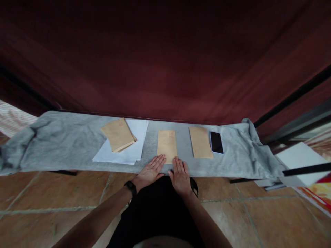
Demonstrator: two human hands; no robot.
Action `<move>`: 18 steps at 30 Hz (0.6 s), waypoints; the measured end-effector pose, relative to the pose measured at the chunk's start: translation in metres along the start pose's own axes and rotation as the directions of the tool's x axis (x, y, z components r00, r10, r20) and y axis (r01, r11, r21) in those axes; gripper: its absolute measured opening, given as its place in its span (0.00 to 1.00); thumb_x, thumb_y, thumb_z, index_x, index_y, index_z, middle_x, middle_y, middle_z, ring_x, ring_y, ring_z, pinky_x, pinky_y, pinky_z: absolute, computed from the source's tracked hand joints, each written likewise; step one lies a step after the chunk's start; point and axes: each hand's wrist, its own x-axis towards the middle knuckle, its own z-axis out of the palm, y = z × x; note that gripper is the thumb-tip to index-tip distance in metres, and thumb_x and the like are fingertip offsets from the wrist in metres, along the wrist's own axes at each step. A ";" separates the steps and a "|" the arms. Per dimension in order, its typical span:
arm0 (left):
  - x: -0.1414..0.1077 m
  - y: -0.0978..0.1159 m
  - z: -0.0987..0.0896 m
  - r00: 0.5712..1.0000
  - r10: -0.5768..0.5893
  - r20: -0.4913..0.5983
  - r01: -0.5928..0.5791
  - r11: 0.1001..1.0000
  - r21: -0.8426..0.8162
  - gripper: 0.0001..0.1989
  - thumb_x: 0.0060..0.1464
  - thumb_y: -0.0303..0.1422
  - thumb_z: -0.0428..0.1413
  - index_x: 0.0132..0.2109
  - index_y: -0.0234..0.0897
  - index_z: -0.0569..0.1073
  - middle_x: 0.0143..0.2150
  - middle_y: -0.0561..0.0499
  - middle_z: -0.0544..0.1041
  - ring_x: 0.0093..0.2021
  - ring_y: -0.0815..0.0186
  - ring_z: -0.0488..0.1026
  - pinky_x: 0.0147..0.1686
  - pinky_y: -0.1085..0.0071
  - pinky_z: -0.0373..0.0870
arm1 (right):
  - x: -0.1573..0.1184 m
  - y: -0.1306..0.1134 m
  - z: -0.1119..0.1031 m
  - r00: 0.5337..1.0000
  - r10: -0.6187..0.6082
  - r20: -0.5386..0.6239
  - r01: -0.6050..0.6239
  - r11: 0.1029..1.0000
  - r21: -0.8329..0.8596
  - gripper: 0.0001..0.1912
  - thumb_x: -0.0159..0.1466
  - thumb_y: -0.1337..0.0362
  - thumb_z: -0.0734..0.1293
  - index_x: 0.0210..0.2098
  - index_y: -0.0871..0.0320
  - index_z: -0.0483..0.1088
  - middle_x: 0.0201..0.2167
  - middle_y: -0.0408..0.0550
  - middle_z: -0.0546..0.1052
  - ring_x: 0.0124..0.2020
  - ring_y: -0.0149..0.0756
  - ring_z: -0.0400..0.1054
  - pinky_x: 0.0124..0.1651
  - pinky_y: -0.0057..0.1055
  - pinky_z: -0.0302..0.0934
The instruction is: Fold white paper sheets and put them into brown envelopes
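Bench (69, 144): covered by a rumpled grey cloth (238, 148), with a dark red surface (155, 79) beyond its far edge
Middle envelope (167, 143): brown, flat on the cloth in front of the person, one short edge toward them, small red print near its far right corner
Left hand (152, 169): palm down, fingertips on the envelope's near left corner; grip open, fingers straight and close together, thumb apart
Right hand (181, 176): fingertips at the near right corner; grip likewise open and flat, thumb pointing inward
Right envelope (201, 143): brown, slightly tilted, apart from the middle one
Phone (216, 142): dark screen up, just beside the right envelope
White sheets (139, 137): left of the middle envelope, overlapping at slight angles
Envelope pile (117, 134): brown, askew, partly on the sheets
Wristband (131, 187): black, on the left wrist
Floor (77, 193): brown tiles with pale joints
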 end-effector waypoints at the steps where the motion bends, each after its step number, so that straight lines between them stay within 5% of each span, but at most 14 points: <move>1: -0.002 0.001 0.000 1.000 -0.011 0.001 0.011 1.000 0.006 0.37 0.68 0.46 0.43 0.73 0.34 0.39 0.74 0.39 0.48 0.73 0.58 0.46 0.70 0.58 0.48 | -0.001 0.001 0.000 1.000 0.001 0.001 -0.001 1.000 -0.001 0.32 0.73 0.54 0.55 0.70 0.66 0.51 0.69 0.60 0.57 0.69 0.47 0.51 0.70 0.49 0.44; 9: -0.007 0.008 -0.011 0.996 -0.091 -0.010 0.091 0.995 0.033 0.39 0.66 0.48 0.45 0.72 0.27 0.43 0.73 0.34 0.49 0.74 0.54 0.42 0.70 0.56 0.45 | -0.005 0.005 0.000 1.000 -0.006 -0.002 0.006 1.000 -0.018 0.32 0.73 0.55 0.54 0.69 0.69 0.51 0.69 0.62 0.58 0.70 0.48 0.50 0.70 0.50 0.43; 18: 0.005 0.027 -0.010 0.998 0.021 0.055 -0.020 0.999 -0.031 0.34 0.67 0.46 0.45 0.71 0.31 0.50 0.73 0.39 0.51 0.73 0.58 0.43 0.71 0.59 0.43 | -0.008 0.009 0.005 0.999 -0.045 0.029 0.046 0.998 -0.035 0.33 0.70 0.59 0.55 0.70 0.69 0.49 0.70 0.64 0.54 0.70 0.50 0.48 0.71 0.51 0.39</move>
